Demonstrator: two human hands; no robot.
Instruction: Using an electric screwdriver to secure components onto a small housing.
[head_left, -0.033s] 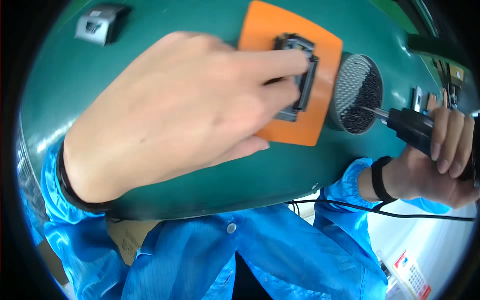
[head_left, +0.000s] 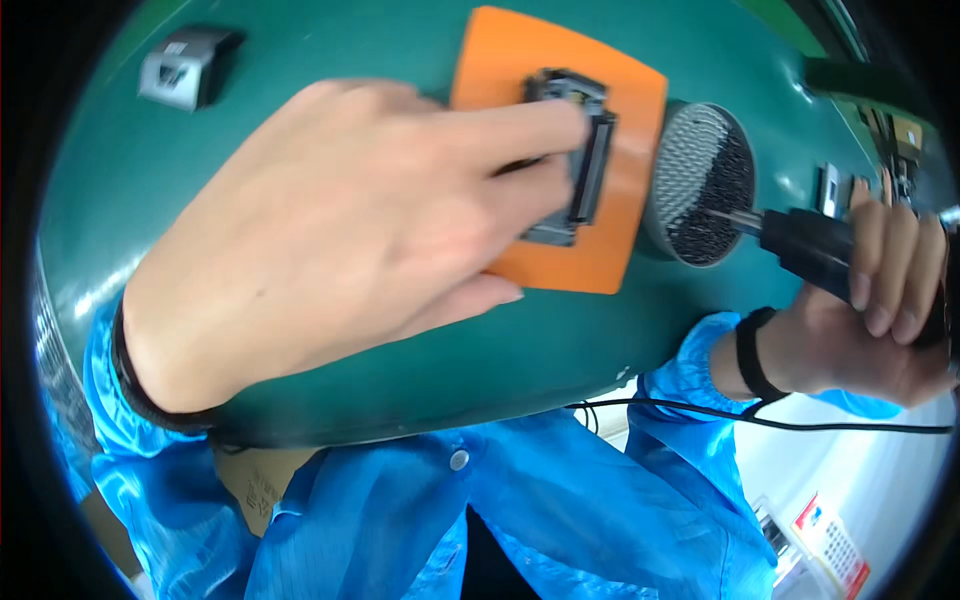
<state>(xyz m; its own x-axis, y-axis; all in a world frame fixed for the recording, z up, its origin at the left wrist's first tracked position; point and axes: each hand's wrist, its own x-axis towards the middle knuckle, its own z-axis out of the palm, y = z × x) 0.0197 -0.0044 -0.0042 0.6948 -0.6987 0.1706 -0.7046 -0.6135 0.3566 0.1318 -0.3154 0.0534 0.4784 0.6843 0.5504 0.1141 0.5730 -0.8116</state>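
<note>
At the far left of the green work surface [head_left: 300, 60] sits a small grey and black part [head_left: 185, 65], on its own and well apart from everything else. Next comes the left hand [head_left: 340, 230], large in the view, its wrist ringed by a dark cuff band where the blue sleeve [head_left: 120, 470] ends; the hand lies palm down with fingers stretched toward the right, the fingertips [head_left: 565, 120] pressing on a black rectangular component [head_left: 585, 165] and pinning it in place rather than wrapping around it. That component rests on an orange mat [head_left: 625, 100], which lies flat on the green surface, and the thumb touches the mat's lower edge. Just beside the mat, on its right, stands a round shallow dish [head_left: 700, 150] with a perforated or dimpled floor, partly filled with small dark pieces (too small to tell apart, likely screws). A thin metal bit [head_left: 730, 218] reaches into the dish from the black electric screwdriver [head_left: 815, 250], which the right hand [head_left: 870, 330] grips with fingers curled tightly round its body. A black wrist strap [head_left: 752, 355] circles that wrist, and a dark cable [head_left: 760, 418] runs below it across the blue garment.
</note>
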